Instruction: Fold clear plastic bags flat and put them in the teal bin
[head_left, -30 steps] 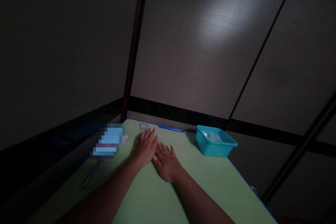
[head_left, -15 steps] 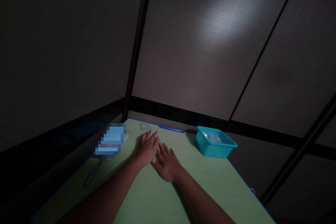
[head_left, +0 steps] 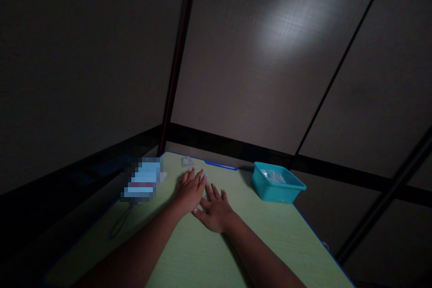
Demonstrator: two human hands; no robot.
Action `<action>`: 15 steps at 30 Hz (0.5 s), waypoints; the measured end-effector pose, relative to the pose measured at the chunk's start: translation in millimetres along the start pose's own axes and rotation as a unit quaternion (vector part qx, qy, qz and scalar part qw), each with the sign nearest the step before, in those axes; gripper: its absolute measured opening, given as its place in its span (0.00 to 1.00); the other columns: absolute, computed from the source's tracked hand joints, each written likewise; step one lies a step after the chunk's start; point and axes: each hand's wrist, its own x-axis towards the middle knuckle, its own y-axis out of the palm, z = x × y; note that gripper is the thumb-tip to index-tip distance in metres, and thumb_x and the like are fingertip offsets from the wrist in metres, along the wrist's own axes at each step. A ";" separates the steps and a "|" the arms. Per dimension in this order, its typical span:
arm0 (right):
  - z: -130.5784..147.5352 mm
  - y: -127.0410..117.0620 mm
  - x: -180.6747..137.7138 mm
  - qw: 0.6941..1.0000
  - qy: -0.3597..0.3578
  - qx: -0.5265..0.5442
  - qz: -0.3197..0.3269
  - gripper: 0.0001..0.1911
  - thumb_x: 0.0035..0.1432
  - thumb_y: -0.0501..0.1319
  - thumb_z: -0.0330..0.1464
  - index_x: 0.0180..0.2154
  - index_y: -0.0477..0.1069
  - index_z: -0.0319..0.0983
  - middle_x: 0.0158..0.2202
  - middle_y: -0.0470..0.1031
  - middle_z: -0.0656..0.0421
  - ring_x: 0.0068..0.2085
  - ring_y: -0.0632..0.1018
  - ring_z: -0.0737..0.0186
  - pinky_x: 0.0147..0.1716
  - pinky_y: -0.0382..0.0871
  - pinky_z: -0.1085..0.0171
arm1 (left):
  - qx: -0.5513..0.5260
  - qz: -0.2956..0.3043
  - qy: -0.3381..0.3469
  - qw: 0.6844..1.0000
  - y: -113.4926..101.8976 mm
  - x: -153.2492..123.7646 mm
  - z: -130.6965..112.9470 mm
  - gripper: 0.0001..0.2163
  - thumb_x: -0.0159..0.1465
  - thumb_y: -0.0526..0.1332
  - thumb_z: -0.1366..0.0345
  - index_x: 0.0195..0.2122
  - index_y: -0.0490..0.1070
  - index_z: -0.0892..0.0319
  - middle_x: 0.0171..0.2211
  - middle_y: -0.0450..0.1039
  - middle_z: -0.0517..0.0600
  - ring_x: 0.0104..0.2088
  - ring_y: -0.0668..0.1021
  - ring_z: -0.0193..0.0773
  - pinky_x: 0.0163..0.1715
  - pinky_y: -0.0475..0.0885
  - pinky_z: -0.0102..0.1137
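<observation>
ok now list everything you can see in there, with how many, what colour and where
Table: 1, light green with blue edge, under the hands
Tub: 1, turquoise, far right of the table
Plastic: count unclear, clear, inside the tub
Crumpled wrapper: 1, whitish, near the far edge
Pixelated thing: 1, mostly light blue, left side; masked, so unidentifiable
Loop of cord: 1, greyish, just nearer than the pixelated thing
Blue strip: 1, blue, along the far edge
Pale bit: 1, whitish, between the hands; too small to identify
Wall panels: several, dim grey-brown, behind and around
Left hand: 1, bare, mid-table, palm down
Right hand: 1, bare, beside it, palm down, fingers spread
</observation>
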 end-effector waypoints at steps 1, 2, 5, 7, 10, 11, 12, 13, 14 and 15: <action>0.7 -0.1 0.0 1.000 0.002 0.000 0.000 0.30 0.56 0.38 0.54 0.58 0.45 0.55 0.63 0.28 0.57 0.61 0.35 0.47 0.52 0.27 0.39 | 0.004 0.004 0.000 1.000 0.3 -0.2 0.3 0.24 0.65 0.35 0.53 0.58 0.53 0.53 0.59 0.53 0.49 0.60 0.50 0.41 0.55 0.47 0.41; 1.7 -0.2 -0.1 1.000 0.004 0.000 -0.001 0.30 0.55 0.38 0.54 0.58 0.45 0.56 0.63 0.28 0.57 0.61 0.35 0.46 0.52 0.25 0.39 | 0.007 0.007 0.001 1.000 0.8 -0.4 0.8 0.24 0.65 0.35 0.53 0.58 0.53 0.53 0.59 0.53 0.49 0.60 0.50 0.41 0.56 0.47 0.41; 4.7 -0.5 -1.6 1.000 0.003 0.003 -0.015 0.28 0.56 0.39 0.54 0.57 0.46 0.57 0.63 0.28 0.60 0.61 0.34 0.47 0.51 0.22 0.39 | 0.016 0.011 -0.003 1.000 2.5 0.3 3.1 0.23 0.64 0.35 0.53 0.57 0.53 0.52 0.59 0.53 0.48 0.60 0.51 0.40 0.56 0.46 0.41; 3.6 -1.6 -3.2 0.999 0.005 0.014 -0.034 0.27 0.58 0.38 0.51 0.58 0.44 0.57 0.63 0.29 0.61 0.62 0.35 0.50 0.52 0.21 0.40 | 0.022 0.009 -0.011 1.000 2.7 2.0 4.4 0.23 0.64 0.36 0.53 0.57 0.53 0.52 0.59 0.54 0.49 0.59 0.52 0.41 0.56 0.47 0.42; -8.4 -4.7 -4.7 0.993 0.037 0.042 -0.106 0.25 0.62 0.34 0.45 0.60 0.37 0.53 0.63 0.33 0.61 0.62 0.37 0.56 0.53 0.22 0.42 | 0.029 -0.007 -0.017 0.999 1.2 4.1 4.3 0.22 0.64 0.39 0.53 0.56 0.55 0.52 0.59 0.53 0.50 0.59 0.52 0.43 0.55 0.48 0.43; -14.9 -5.7 -4.8 0.988 0.057 0.047 -0.133 0.25 0.62 0.34 0.43 0.60 0.36 0.51 0.63 0.34 0.61 0.62 0.38 0.58 0.53 0.22 0.42 | 0.033 -0.013 -0.015 0.999 0.7 4.0 3.9 0.22 0.64 0.40 0.53 0.56 0.56 0.51 0.59 0.53 0.50 0.59 0.52 0.44 0.54 0.49 0.43; -22.1 -6.5 -4.8 0.984 0.077 0.049 -0.154 0.25 0.63 0.34 0.41 0.60 0.36 0.50 0.63 0.35 0.61 0.62 0.39 0.59 0.53 0.22 0.43 | 0.039 -0.016 -0.010 0.999 0.6 3.2 3.4 0.21 0.63 0.41 0.53 0.55 0.57 0.50 0.59 0.53 0.50 0.59 0.52 0.44 0.54 0.49 0.44; -29.0 -7.0 -4.7 0.981 0.092 0.050 -0.164 0.24 0.63 0.35 0.40 0.60 0.37 0.49 0.63 0.36 0.62 0.62 0.40 0.59 0.53 0.22 0.42 | 0.048 -0.011 -0.002 0.999 1.0 1.7 2.9 0.20 0.63 0.42 0.53 0.54 0.59 0.48 0.59 0.53 0.50 0.59 0.51 0.44 0.54 0.49 0.44; -35.2 -7.2 -4.6 0.980 0.100 0.050 -0.161 0.24 0.63 0.36 0.39 0.60 0.38 0.49 0.63 0.37 0.62 0.62 0.40 0.59 0.53 0.22 0.42 | 0.058 0.001 0.011 0.998 2.0 -0.5 2.7 0.20 0.62 0.44 0.53 0.53 0.60 0.47 0.59 0.54 0.50 0.60 0.50 0.44 0.54 0.48 0.45; -40.1 -7.0 -4.7 0.982 0.102 0.052 -0.150 0.24 0.62 0.37 0.39 0.60 0.38 0.49 0.63 0.38 0.62 0.62 0.40 0.59 0.53 0.22 0.41 | 0.068 0.024 0.027 0.997 3.4 -3.4 2.6 0.19 0.61 0.45 0.52 0.53 0.61 0.46 0.59 0.54 0.50 0.60 0.49 0.45 0.54 0.47 0.46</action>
